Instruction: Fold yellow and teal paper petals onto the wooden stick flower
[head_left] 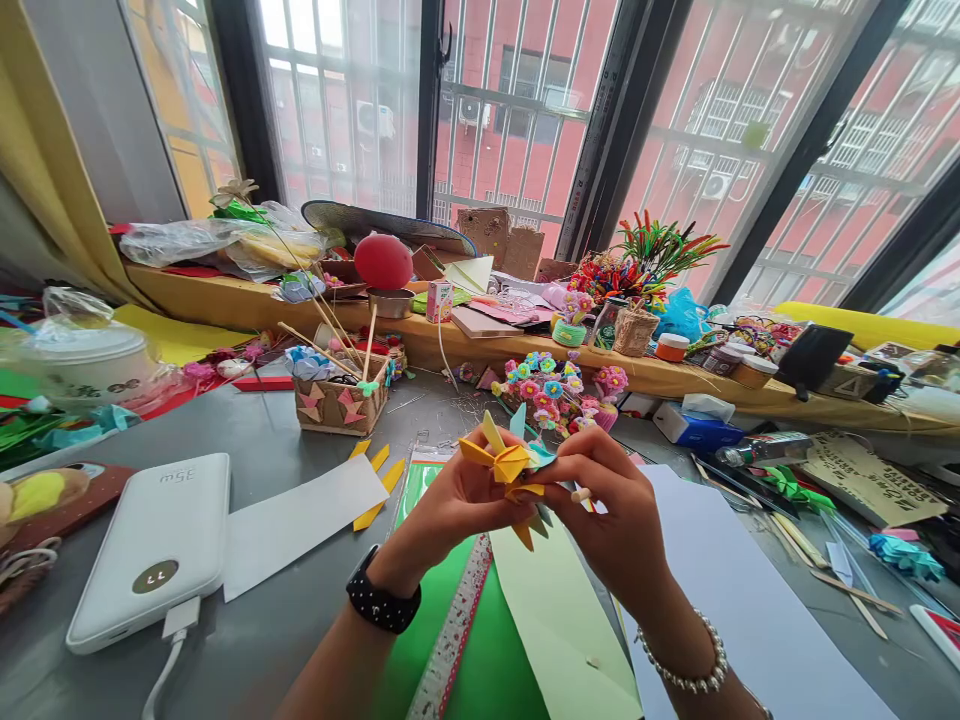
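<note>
Above the middle of the desk, both hands are closed around a folded paper flower (511,462) with yellow and pale blue-green pointed petals. My left hand (442,500) grips its left side, a dark dotted watch band on that wrist. From the right, the fingers of my right hand (615,510) pinch the blue-green petals. A thin pale stick end (580,495) pokes out between those fingers; what it joins is hidden. Beneath the hands lie a green sheet (506,670), a patterned ruler (456,630) and a pale green paper strip (562,620). Several yellow folded pieces (382,480) rest left of them.
A white power bank (161,540) with a cable and a white paper strip (307,515) lie at left. Behind are a decorated box (341,400) with sticks and a bunch of crocheted-looking flowers (547,385). White paper (720,590), wooden sticks and a bottle (765,448) lie at right.
</note>
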